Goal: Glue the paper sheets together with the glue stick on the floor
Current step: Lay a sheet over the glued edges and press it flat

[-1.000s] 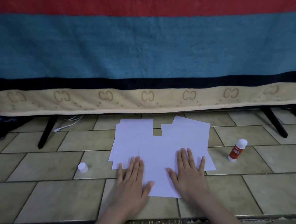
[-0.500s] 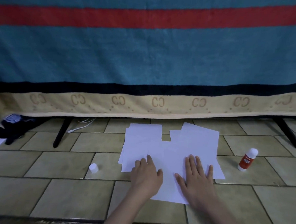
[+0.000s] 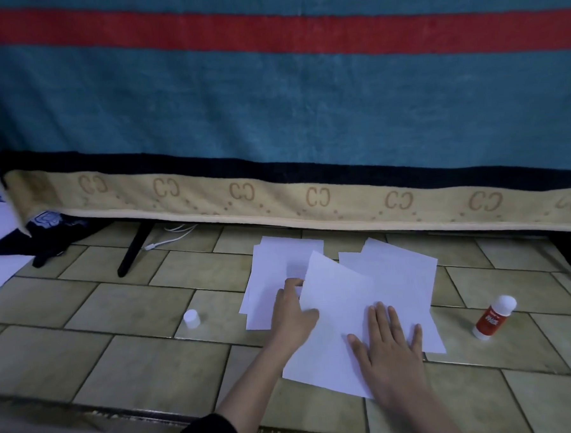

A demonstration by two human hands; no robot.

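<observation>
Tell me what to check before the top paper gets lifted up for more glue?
1. Right hand flat on the top paper, holding it down: ok.
2. Left hand has the paper's left edge: ok, its fingers curl at that edge, which looks raised.
3. Glue stick within reach: ok, it lies on the floor tiles to the right of the papers, no hand on it.
4. Glue stick uncapped: cannot tell; a white cap stands alone left of the papers.
5. Lower papers lying flat: ok.
6. Glue already on the paper: cannot tell, none shows.
</observation>
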